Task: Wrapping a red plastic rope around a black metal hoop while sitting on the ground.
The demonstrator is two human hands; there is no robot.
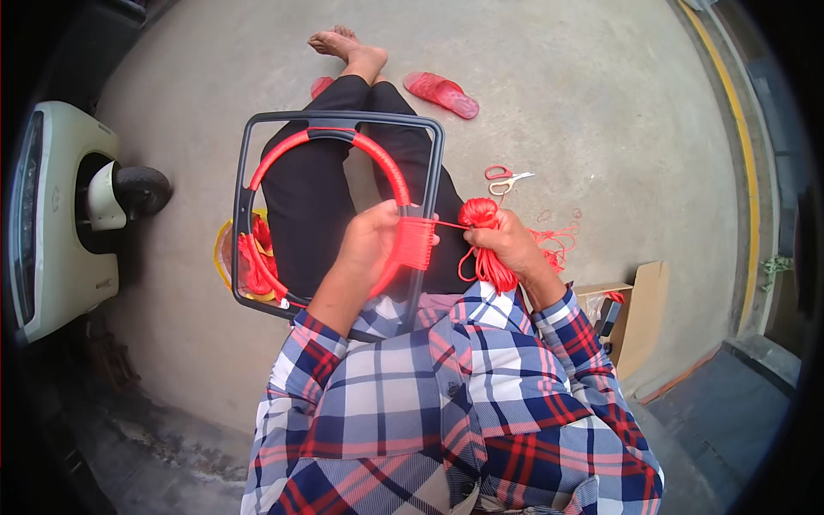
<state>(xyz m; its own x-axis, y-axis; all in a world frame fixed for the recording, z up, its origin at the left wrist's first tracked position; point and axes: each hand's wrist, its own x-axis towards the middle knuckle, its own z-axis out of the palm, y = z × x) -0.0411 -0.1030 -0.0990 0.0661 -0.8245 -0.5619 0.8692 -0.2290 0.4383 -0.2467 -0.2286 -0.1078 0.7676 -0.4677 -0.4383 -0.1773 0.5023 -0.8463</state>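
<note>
A dark square frame (239,189) with a ring inside it rests over my legs. Red cord (386,166) is wound tightly round much of the ring, and dark bare stretches show at its top and left. My left hand (371,240) grips the frame's right side, where a band of red cord (415,243) spans ring and outer bar. A bundle of red cord (491,262) sits in my right hand (506,245), its fingers closed round it. One strand runs taut from the bundle to the band on the frame.
Scissors (508,178) with red and white handles lie on the concrete floor beyond my right hand. Loose red cord (558,245) trails beside it. An open cardboard box (642,313) stands at right, a yellow-edged bag (225,257) at left. Farther off are a pink slipper (441,94) and a pale vehicle (73,219).
</note>
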